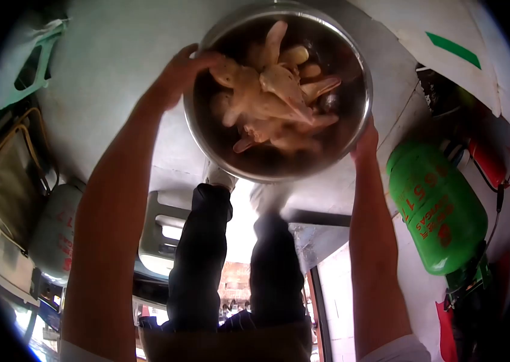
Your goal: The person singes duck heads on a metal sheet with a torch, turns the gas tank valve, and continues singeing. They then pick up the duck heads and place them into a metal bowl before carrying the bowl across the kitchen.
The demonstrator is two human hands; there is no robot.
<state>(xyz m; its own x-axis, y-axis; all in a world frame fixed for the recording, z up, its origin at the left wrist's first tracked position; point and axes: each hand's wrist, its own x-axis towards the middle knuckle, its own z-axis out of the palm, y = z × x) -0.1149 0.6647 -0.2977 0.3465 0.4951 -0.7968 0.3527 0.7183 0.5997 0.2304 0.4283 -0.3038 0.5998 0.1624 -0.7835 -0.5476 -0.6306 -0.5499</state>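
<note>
A round, shiny metal bowl [279, 177] is held out in front of me above the floor. Inside it lies a heap of pale, plucked poultry pieces [261, 99], with long, narrow parts sticking up and out to the side. My left hand [185, 75] grips the bowl's left side, its fingers closed over the rim. On the lower right side, my right hand [366, 142] clasps the bowl; most of its fingers are hidden behind the wall. Both arms are stretched forward.
A green gas cylinder [439, 208] stands on the right near a red fire extinguisher [485, 161]. On the left are a grey cylinder [56, 232] and a folding chair [11, 181]. A pale plastic stool [161, 232] is beside my legs, which stand on the light floor [116, 66].
</note>
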